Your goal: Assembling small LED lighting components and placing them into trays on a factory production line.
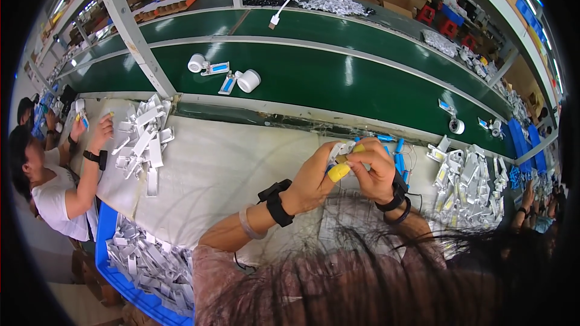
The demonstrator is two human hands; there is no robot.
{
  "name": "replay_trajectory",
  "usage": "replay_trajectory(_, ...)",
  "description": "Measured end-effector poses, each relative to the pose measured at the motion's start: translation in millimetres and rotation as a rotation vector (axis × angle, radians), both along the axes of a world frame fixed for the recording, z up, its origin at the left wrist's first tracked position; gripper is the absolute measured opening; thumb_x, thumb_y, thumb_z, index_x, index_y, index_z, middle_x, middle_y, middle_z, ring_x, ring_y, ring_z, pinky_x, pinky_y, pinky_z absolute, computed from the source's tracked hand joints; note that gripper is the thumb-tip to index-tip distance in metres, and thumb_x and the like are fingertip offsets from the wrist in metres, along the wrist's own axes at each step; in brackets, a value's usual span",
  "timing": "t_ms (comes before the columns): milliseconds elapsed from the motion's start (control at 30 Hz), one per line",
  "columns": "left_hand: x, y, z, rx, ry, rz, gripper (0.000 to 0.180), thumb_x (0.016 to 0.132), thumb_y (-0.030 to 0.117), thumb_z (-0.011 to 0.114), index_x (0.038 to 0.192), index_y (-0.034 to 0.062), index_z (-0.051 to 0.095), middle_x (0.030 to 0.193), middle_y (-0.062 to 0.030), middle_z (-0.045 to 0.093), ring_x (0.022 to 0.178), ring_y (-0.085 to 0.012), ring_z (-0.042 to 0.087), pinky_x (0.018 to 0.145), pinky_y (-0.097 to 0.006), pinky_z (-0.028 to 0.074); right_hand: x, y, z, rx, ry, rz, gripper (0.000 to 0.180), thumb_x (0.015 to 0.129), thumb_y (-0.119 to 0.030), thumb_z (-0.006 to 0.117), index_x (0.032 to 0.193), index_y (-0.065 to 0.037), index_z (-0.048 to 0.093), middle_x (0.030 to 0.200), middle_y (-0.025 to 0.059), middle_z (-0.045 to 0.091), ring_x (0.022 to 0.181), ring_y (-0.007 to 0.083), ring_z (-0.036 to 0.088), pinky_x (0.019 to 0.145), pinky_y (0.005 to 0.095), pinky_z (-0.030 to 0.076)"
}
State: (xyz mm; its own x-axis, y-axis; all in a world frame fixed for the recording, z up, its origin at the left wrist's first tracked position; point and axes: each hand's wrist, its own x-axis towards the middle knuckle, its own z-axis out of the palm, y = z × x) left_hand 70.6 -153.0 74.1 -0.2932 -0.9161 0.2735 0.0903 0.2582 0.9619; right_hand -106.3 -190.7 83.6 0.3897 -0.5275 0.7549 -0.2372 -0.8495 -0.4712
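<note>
Nearest, on the left, I saw a big blue plastic bin (104, 238) full of thin white plastic pieces (151, 265). Next, over the pale sheet-covered table (217, 151), the left hand (309, 176) was pinching a small white plastic part (343, 148). The right hand (377, 170) was pinching at it too, so the part sat between both hands, touching each. A soft yellow finger cover (338, 172) showed just below it. I judged this step to be close finger work on the part, and the next move seemed to need a steady left hold and small right pushes. Fingers hid much of it from me. Smooth blue tubes (399, 157) lay just past the right hand. Farther off ran a shiny green belt (302, 78) with round white lamp-like things (248, 81).
</note>
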Motion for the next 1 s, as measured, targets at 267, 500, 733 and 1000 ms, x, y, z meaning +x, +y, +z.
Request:
replay_trajectory(267, -0.5, -5.7, -9.4, -0.033, -0.035, 0.048, 0.033, 0.098, 0.018, 0.047, 0.126, 0.0018, 0.042, 0.08, -0.0026, 0.053, 0.06, -0.0059, 0.049, 0.052, -0.022, 0.043, 5.9, -1.4, -3.2, -0.003, -0.026, -0.031, 0.017, 0.073, 0.002, 0.073, 0.087, -0.004, 0.067, 0.083, 0.0082, 0.058, 0.081, 0.0248, 0.054, 0.071, 0.0331, 0.045)
replay_trajectory(500, 2.5, -18.6, -17.7, -0.279, -0.059, 0.2, 0.026, 0.099, 0.02, 0.044, 0.117, 0.0021, 0.049, 0.075, -0.0018, 0.054, 0.054, -0.0055, 0.047, 0.048, -0.022, 0.039, 12.0, -2.7, -2.0, -0.062, 0.047, -0.122, 0.019, 0.072, 0.001, 0.074, 0.088, -0.005, 0.067, 0.083, 0.008, 0.058, 0.08, 0.026, 0.054, 0.072, 0.0352, 0.045)
replay_trajectory(733, 11.0, -17.1, -25.2, 0.139, 0.054, 0.007, 0.023, 0.1, 0.021, 0.042, 0.115, 0.0041, 0.048, 0.077, -0.0012, 0.054, 0.054, -0.0055, 0.047, 0.047, -0.022, 0.038, 13.4, -5.2, 7.4, -0.28, 0.26, -0.176, 0.025, 0.069, -0.002, 0.075, 0.092, -0.006, 0.066, 0.084, 0.0074, 0.06, 0.075, 0.0259, 0.057, 0.068, 0.0354, 0.045)
replay_trajectory(1000, 6.3, -11.1, -24.3, 0.028, -0.048, 0.045, 0.026, 0.097, 0.016, 0.049, 0.12, 0.0053, 0.045, 0.082, -0.0014, 0.056, 0.058, -0.0071, 0.05, 0.049, -0.022, 0.041, 10.0, 1.5, 7.2, -0.298, 0.256, -0.15, 0.026, 0.066, 0.001, 0.075, 0.091, -0.003, 0.066, 0.086, 0.0103, 0.058, 0.074, 0.0279, 0.058, 0.065, 0.0362, 0.047)
